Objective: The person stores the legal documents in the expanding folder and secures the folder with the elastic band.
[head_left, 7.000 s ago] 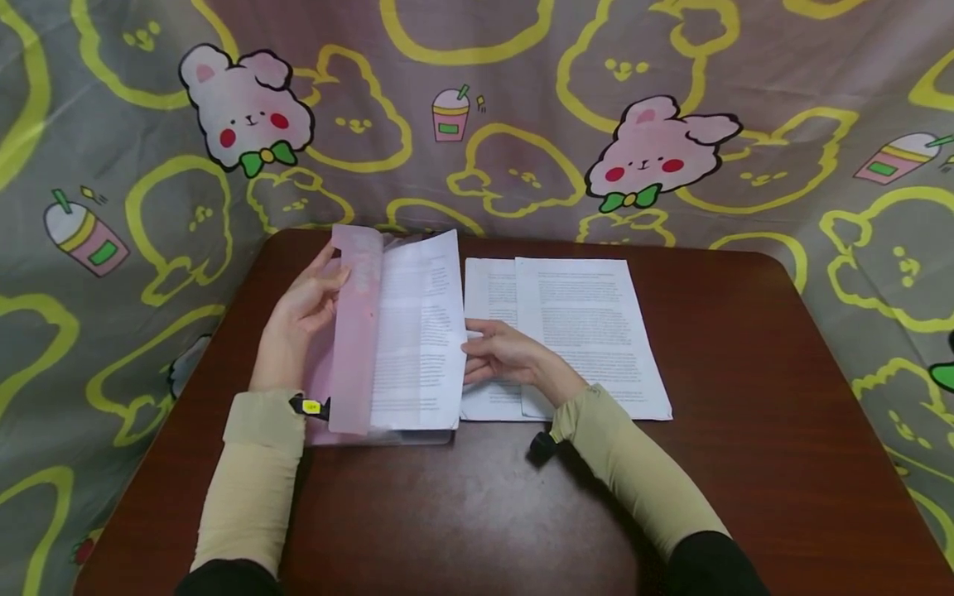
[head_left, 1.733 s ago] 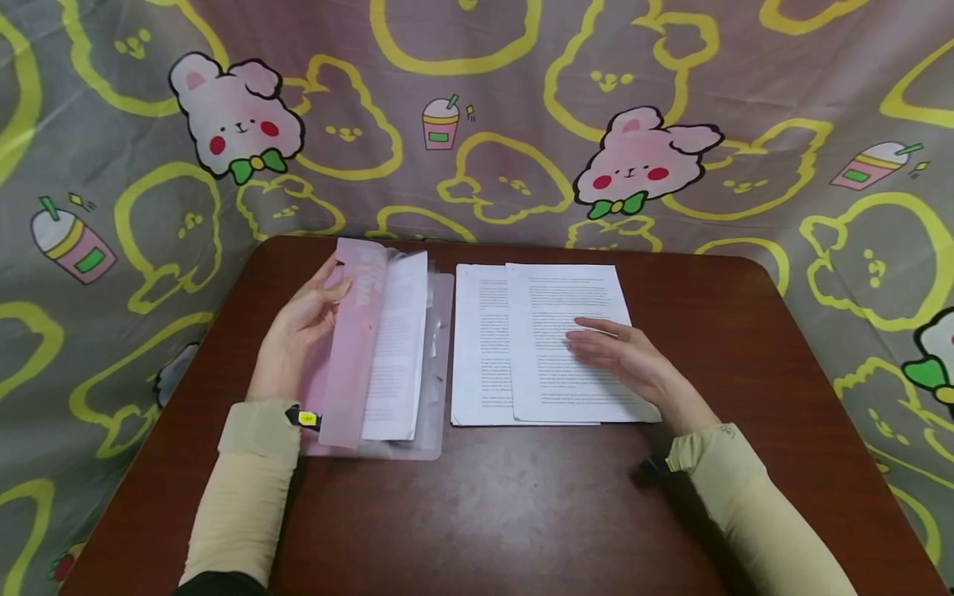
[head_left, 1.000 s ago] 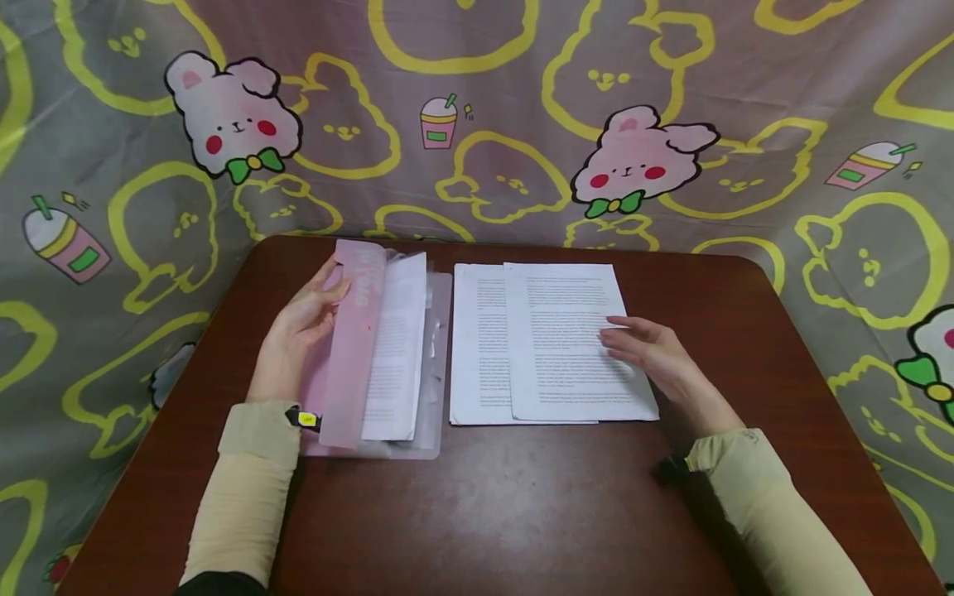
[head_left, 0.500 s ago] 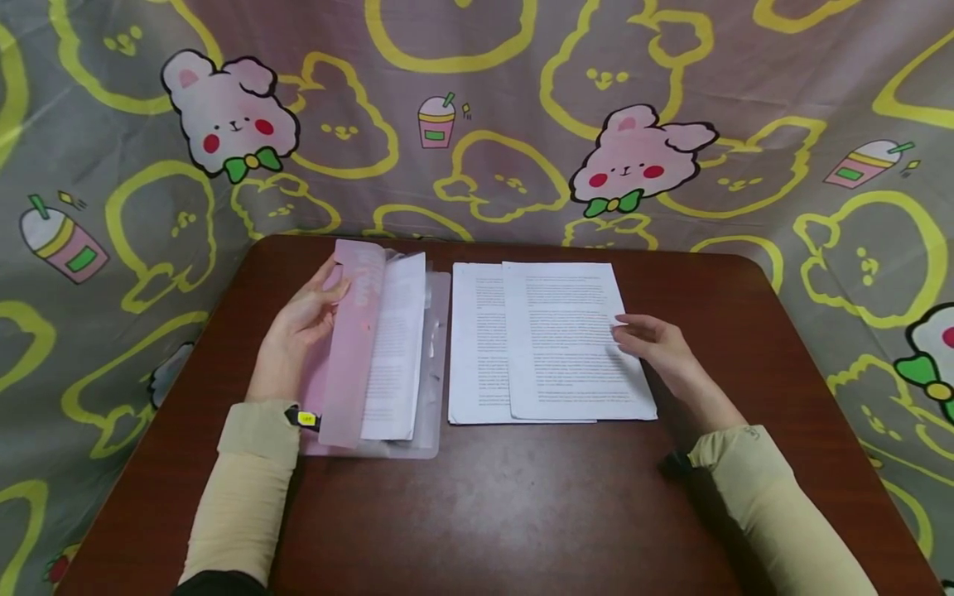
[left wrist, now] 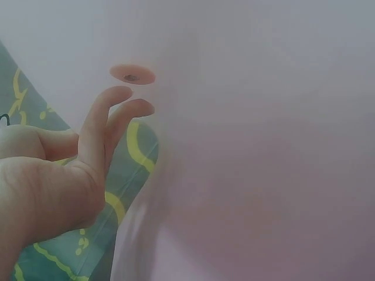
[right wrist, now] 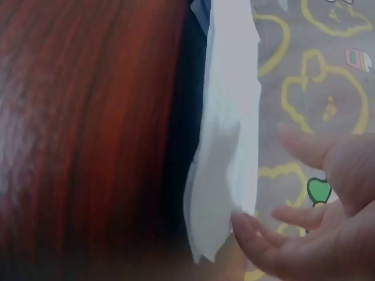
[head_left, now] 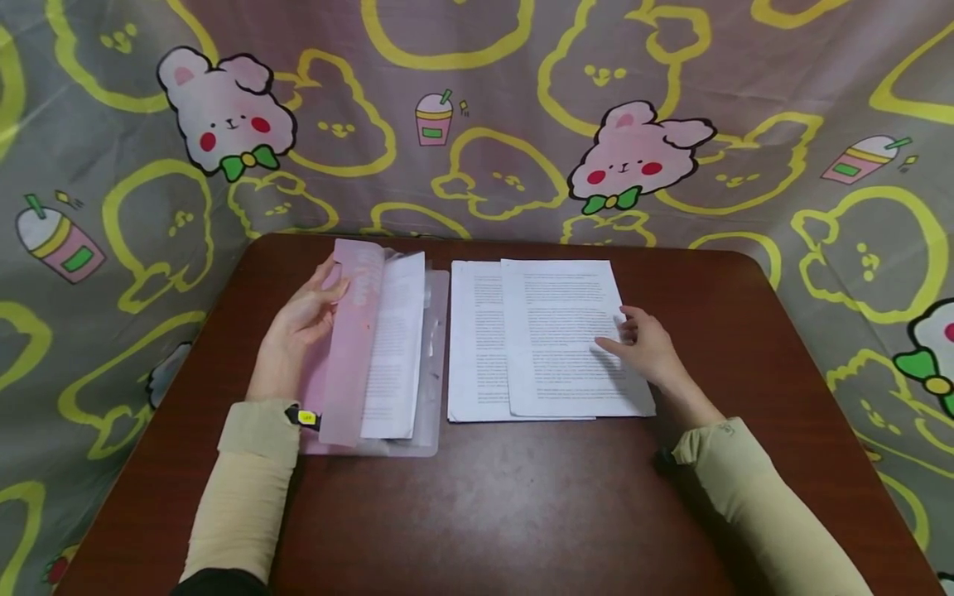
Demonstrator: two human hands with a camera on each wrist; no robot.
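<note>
My left hand pinches the raised cover of a pink translucent folder, thumb in front. In the left wrist view the folder cover fills most of the picture beside the hand. White printed sheets stand tilted inside the folder. To its right lie two overlapping stacks of printed pages, a left stack and a right stack partly on top. My right hand is at the right stack's right edge, thumb over the page, fingers spread. In the right wrist view a fingertip touches or nearly touches the paper edges.
Everything lies on a dark reddish-brown table. A patterned cloth with rabbits, drink cups and yellow outlines rises behind and at the sides. A small black device sits at the left cuff.
Earlier my right hand was at the sheets in the folder; it has moved right to the stacks' right edge. Those sheets now lean further left. Just now its thumb and fingers spread apart.
</note>
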